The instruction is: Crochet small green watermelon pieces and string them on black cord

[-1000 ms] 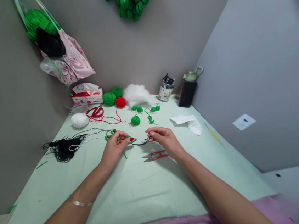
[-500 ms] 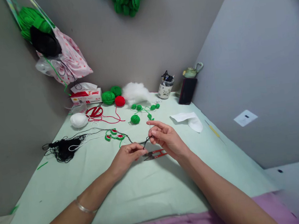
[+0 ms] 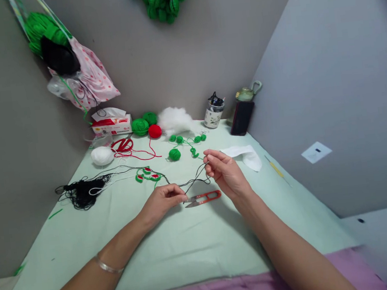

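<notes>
My left hand is low over the table, thumb and fingers pinched on a black yarn whose short end pokes out below the fingertips. Up and to the right, my right hand pinches the same yarn, and loose loops of it hang between the two hands. Whether a needle is also between the right fingertips, I cannot make out. Orange-handled thread snips lie beneath the yarn, beside the left fingertips. Leftward the yarn runs past small green and red crocheted pieces to a tangled black skein.
Farther back are a white yarn ball, red-handled scissors, a tissue box, green yarn balls, white stuffing, a jar and a phone. A yellow-handled hook lies at right.
My right hand has moved right and slightly up, drawing the black yarn into longer loops between the hands. The snips' handles have come into fuller view. My left hand has barely shifted.
</notes>
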A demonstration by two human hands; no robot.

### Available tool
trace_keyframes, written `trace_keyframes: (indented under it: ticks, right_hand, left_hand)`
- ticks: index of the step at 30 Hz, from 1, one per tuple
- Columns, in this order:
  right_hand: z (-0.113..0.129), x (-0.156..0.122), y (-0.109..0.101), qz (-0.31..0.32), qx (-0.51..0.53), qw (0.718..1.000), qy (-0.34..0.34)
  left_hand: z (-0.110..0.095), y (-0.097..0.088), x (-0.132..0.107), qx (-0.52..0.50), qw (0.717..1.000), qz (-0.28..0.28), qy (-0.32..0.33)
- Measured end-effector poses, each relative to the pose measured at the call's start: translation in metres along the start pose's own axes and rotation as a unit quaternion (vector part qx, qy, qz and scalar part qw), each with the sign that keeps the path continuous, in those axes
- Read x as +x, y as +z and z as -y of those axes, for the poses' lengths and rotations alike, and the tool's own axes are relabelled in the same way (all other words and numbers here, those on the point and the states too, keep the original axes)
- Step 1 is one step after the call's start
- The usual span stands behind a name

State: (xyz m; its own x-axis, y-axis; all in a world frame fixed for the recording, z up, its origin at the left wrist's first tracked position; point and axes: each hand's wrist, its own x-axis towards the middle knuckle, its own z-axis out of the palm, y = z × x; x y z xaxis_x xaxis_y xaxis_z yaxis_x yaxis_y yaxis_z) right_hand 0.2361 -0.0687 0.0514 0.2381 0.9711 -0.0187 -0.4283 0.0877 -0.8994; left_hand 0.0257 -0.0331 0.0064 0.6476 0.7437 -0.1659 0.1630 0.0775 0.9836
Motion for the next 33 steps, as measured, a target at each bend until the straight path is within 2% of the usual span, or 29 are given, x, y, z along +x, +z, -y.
trace_keyframes:
  ticks: [4, 7, 9, 11, 12, 14, 15, 17, 19, 23, 28, 30, 33]
  right_hand:
    - [0.001, -0.001, 0.002, 0.012, 0.008, 1.0, 0.01]
    - [0.002, -0.005, 0.004, 0.049, -0.004, 0.999, 0.017]
    - [0.003, -0.007, 0.004, 0.073, -0.013, 0.997, 0.027]
    - [0.004, -0.008, 0.004, 0.077, -0.015, 0.996, 0.036]
    - [0.004, -0.008, 0.004, 0.073, -0.014, 0.997, 0.037]
    - [0.004, -0.007, 0.003, 0.065, -0.011, 0.997, 0.035]
    - [0.003, -0.006, 0.003, 0.062, -0.01, 0.997, 0.035]
    - [0.002, -0.006, 0.003, 0.062, -0.011, 0.997, 0.036]
    - [0.001, -0.006, 0.003, 0.069, -0.02, 0.997, 0.039]
    - [-0.001, -0.008, 0.004, 0.078, -0.04, 0.995, 0.038]
    - [-0.003, -0.007, 0.004, 0.074, -0.041, 0.996, 0.033]
    - [-0.004, -0.007, 0.004, 0.069, -0.042, 0.996, 0.034]
    - [-0.006, -0.006, 0.003, 0.053, -0.046, 0.997, 0.028]
  left_hand:
    - [0.002, 0.003, -0.001, 0.009, 1.0, 0.02, 0.014]
    - [0.002, 0.006, -0.003, 0.031, 0.998, 0.032, 0.04]
    - [0.002, 0.001, -0.001, 0.068, 0.995, 0.017, 0.07]
    - [0.001, -0.014, 0.002, 0.121, 0.986, -0.044, 0.103]
    - [0.0, -0.025, 0.005, 0.153, 0.977, -0.097, 0.117]
    - [0.0, -0.053, 0.009, 0.232, 0.939, -0.223, 0.125]
    - [0.001, -0.068, 0.01, 0.271, 0.917, -0.27, 0.11]
    - [0.004, -0.092, 0.012, 0.355, 0.88, -0.312, 0.048]
    - [0.007, -0.108, 0.012, 0.404, 0.864, -0.3, -0.007]
    - [0.014, -0.108, 0.012, 0.432, 0.867, -0.247, -0.032]
    - [0.01, -0.106, 0.008, 0.453, 0.86, -0.233, -0.01]
    - [0.005, -0.113, 0.003, 0.438, 0.862, -0.255, -0.01]
    - [-0.004, -0.125, -0.003, 0.314, 0.878, -0.361, 0.034]
